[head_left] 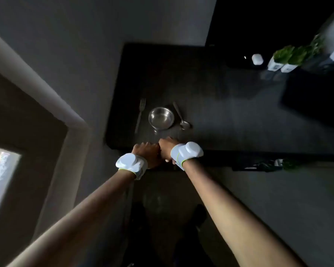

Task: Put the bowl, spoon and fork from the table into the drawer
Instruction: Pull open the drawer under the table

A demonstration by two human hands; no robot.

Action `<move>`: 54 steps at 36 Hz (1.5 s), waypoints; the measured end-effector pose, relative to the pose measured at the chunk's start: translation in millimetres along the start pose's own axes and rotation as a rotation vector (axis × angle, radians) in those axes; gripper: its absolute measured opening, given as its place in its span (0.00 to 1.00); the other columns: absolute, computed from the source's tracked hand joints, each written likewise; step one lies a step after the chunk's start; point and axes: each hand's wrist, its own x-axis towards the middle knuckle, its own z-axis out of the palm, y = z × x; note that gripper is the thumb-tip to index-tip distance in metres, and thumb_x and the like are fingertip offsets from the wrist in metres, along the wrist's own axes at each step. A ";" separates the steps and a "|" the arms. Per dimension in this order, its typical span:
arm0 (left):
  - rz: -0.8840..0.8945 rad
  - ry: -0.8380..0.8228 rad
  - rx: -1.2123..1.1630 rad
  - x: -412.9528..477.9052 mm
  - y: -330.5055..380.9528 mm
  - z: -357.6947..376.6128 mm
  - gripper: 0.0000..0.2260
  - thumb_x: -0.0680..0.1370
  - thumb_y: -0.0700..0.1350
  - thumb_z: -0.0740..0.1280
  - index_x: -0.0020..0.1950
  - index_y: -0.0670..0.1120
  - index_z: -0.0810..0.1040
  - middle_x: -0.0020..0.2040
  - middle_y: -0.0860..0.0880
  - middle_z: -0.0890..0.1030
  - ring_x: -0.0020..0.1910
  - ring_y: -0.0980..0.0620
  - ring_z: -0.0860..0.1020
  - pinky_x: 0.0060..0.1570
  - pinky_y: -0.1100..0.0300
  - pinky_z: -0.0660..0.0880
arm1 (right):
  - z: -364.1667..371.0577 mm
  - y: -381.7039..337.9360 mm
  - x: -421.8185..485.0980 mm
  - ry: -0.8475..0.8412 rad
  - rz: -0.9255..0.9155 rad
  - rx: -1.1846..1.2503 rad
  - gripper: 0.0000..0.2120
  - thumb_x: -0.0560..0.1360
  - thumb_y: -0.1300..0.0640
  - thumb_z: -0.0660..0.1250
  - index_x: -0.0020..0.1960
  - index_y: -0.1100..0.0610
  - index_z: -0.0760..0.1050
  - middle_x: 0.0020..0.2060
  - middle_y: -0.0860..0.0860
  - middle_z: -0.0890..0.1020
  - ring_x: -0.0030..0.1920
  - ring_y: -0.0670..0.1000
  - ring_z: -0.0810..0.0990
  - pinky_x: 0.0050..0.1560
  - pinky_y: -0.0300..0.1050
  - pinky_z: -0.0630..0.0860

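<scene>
Bowl [161,118]: round, shiny metal, upright, opening up; sits on the dark table [229,112] near its front edge. Nothing visible inside.

Fork [140,115]: metal, flat on the table just left of the bowl, not touching. Long axis runs front to back; tines point away from the person, handle toward the front edge, slightly slanted left.

Spoon [181,116]: metal, just right of the bowl. Head lies nearer the person, handle angles away and leftward. Contact with the bowl cannot be told.

Left hand [146,152] and right hand [167,148]: side by side at the table's front edge, knuckles up, touching each other. Fingers curl down over the edge; what they grip, if anything, cannot be told. Each wrist carries a white band [186,154] with a rounded white block.

No drawer opening is visible.

Far right of the table: a small white cylinder [257,59] and green plants [289,54] in white pots, well apart from the bowl. Scene is dim.
</scene>
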 end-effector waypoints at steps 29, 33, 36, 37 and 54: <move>-0.070 -0.152 -0.164 96.5 -6.4 142.0 0.30 0.79 0.48 0.60 0.79 0.48 0.53 0.79 0.43 0.55 0.74 0.39 0.64 0.68 0.46 0.64 | 141.7 46.1 85.2 0.067 0.238 0.307 0.29 0.78 0.52 0.61 0.77 0.49 0.55 0.76 0.55 0.59 0.73 0.63 0.62 0.71 0.59 0.59; -0.067 -0.151 -0.151 96.9 -8.7 142.4 0.29 0.80 0.47 0.59 0.79 0.49 0.52 0.80 0.44 0.55 0.76 0.41 0.61 0.70 0.48 0.62 | 140.1 45.2 91.7 0.041 0.228 0.275 0.28 0.79 0.51 0.61 0.76 0.50 0.56 0.77 0.56 0.57 0.73 0.64 0.64 0.72 0.60 0.58; -0.036 -0.144 -0.144 88.9 -5.6 134.0 0.27 0.80 0.46 0.59 0.79 0.48 0.56 0.79 0.43 0.58 0.75 0.41 0.63 0.69 0.48 0.64 | 139.7 43.3 90.2 -0.005 0.245 0.259 0.28 0.78 0.49 0.60 0.76 0.50 0.57 0.78 0.56 0.55 0.74 0.64 0.62 0.74 0.62 0.54; -0.031 -0.135 -0.145 84.7 -4.3 131.7 0.26 0.80 0.45 0.60 0.78 0.48 0.58 0.78 0.43 0.60 0.73 0.41 0.66 0.68 0.49 0.66 | 140.4 42.7 87.8 -0.017 0.246 0.249 0.27 0.78 0.48 0.60 0.75 0.50 0.59 0.77 0.55 0.56 0.74 0.63 0.63 0.75 0.63 0.53; 0.010 -0.379 -0.140 -32.4 14.8 173.0 0.19 0.77 0.47 0.63 0.68 0.49 0.74 0.66 0.43 0.77 0.63 0.39 0.77 0.59 0.50 0.74 | 200.3 9.0 -8.4 -0.199 0.182 0.109 0.18 0.76 0.49 0.63 0.64 0.53 0.76 0.67 0.56 0.75 0.66 0.61 0.75 0.65 0.53 0.69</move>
